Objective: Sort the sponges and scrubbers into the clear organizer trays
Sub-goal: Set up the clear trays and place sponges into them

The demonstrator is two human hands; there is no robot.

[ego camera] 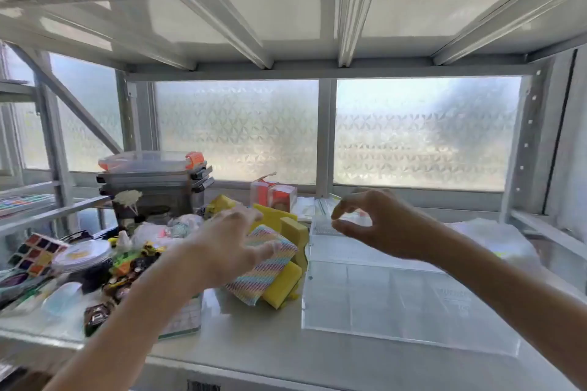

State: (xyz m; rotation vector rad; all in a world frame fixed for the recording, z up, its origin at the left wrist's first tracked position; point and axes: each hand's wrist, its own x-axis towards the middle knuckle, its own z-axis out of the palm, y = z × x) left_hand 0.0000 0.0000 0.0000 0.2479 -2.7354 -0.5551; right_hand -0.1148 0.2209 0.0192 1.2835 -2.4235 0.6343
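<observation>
frosted window panes back a white metal shelving bay; its white tabletop (254,336) carries clutter at left. yellow foam sponges (284,279) and a rainbow-striped mesh scrubber pad (263,260) lie heaped at centre, just beside the clear plastic organizer tray (397,301). left hand (228,244) hovers over the heap, fingers spread, blurred, holding nothing evident. right hand (378,225), above the tray, has thumb and forefinger nearly pinched; contents cannot be determined. assessment: items light, soft, compressible; grip across the broad faces.

We're getting bright daylight through the frosted patterned window panes (422,133); motion blur is smearing the left hand (235,241), edges bowing.
</observation>
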